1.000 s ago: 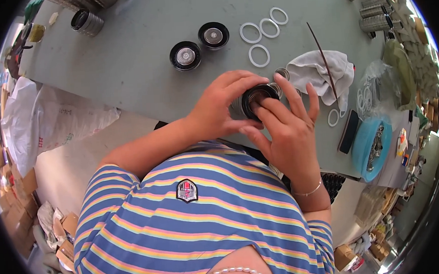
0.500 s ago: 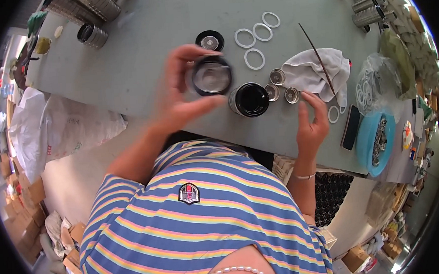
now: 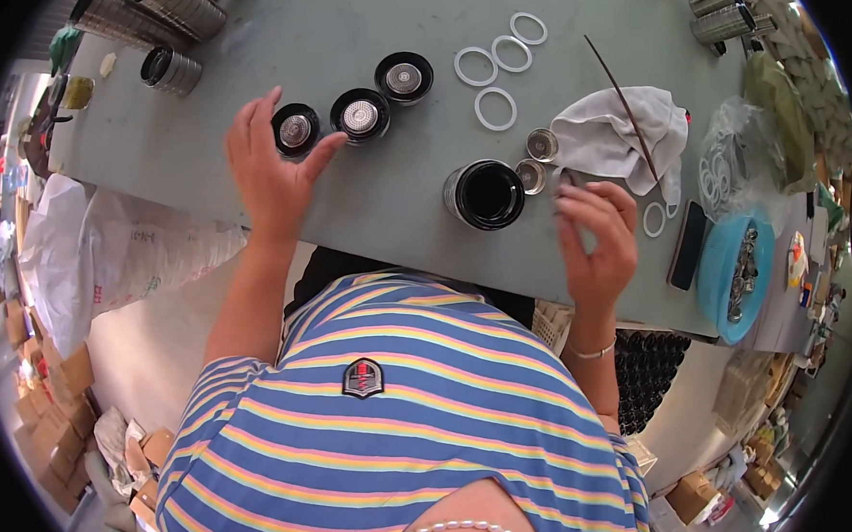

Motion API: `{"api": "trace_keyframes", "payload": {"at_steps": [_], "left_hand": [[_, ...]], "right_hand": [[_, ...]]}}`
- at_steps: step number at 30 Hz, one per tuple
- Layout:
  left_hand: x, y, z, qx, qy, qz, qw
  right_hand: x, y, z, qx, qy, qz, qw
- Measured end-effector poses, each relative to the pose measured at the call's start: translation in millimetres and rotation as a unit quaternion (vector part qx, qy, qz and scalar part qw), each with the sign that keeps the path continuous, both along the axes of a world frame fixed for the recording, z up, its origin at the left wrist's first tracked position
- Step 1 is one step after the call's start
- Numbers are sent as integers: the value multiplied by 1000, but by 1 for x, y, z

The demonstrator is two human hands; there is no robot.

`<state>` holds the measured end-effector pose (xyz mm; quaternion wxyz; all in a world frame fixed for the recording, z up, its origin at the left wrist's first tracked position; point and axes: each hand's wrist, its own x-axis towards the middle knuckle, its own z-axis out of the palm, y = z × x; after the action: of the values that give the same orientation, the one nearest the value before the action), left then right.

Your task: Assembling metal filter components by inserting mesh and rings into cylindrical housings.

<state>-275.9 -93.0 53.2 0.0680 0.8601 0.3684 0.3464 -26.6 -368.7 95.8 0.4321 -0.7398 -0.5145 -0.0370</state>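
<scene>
My left hand is open, thumb and fingers spread around the near side of a black round cap with a metal centre. Whether it touches the cap I cannot tell. Two similar pieces, a cap with a dotted metal centre and another cap, lie in a row to its right. In front of me stands a black-rimmed metal cylinder, its mouth upward. Beside it are two small metal cups. My right hand is closed in a pinch, with a blurred small metal cup at its fingertips.
Several white rings lie further back. A white cloth with a thin brown stick sits right of the cups. Beyond are a phone, a blue basin of metal parts and a plastic bag. Metal cylinders stand far left.
My left hand has moved left, away from the cylinder, and let go of the black cap it held. My right hand has closed where the third small metal cup stood.
</scene>
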Motion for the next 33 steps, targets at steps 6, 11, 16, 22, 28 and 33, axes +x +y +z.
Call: {"api": "trace_keyframes", "payload": {"at_steps": [6,11,16,22,28,33], "left_hand": [[55,-72,44,-173,-75,-342,920],[73,-82,13,-253,-88,-385,883],[75,-84,4,-319,-119,-367,866],[72,-77,14,-375,-189,-363,832],[29,-36,46,-530,-347,-324,703],[-16,-25,34,-497,-218,-173,822]], "right_hand": [[-37,38,35,-151,-123,88,977],[-50,39,54,-222,-147,83,960],[-50,45,50,-239,-211,103,942],[-19,33,27,-24,15,90,996],[9,11,-54,-70,4,-33,997],[6,13,-61,-40,-22,-21,999]]}}
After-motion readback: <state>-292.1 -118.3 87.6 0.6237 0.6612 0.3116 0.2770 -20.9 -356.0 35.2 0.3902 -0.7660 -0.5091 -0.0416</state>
